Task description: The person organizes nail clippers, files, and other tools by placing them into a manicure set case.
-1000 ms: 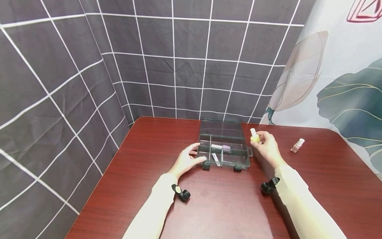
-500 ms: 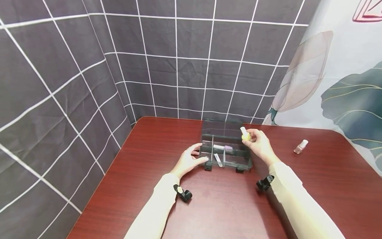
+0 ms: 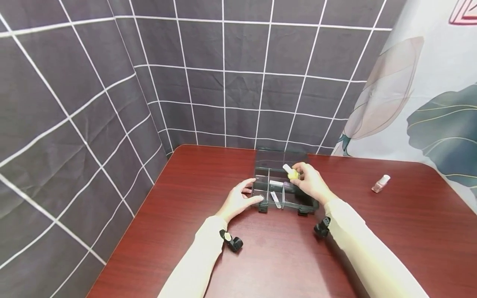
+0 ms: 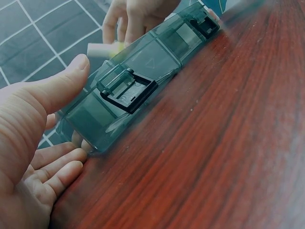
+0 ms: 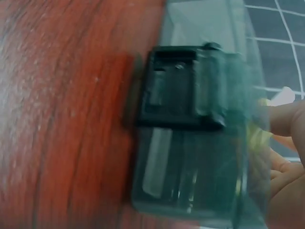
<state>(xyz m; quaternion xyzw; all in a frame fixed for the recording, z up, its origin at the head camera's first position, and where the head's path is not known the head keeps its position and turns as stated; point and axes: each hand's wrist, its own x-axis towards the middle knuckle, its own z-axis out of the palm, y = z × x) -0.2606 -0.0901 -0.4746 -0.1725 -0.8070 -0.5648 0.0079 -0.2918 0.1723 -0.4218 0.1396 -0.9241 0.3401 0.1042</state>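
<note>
A dark red wooden table (image 3: 283, 256) carries a clear compartment box (image 3: 285, 198) centrally and a pink bottle (image 3: 381, 183) at three o'clock.

Dark red wooden table (image 3: 261, 256) fills lower half of head view. Pink nail polish bottle (image 3: 380, 183) with white cap lies tilted on table at 3 o'clock, well apart from other items. Dark grey cloth with white grid lines (image 3: 112, 82) hangs from 9 through 12 o'clock. Pale curtain with large leaf print (image 3: 428, 116) hangs at 2 o'clock, meeting grid cloth behind table.
</note>
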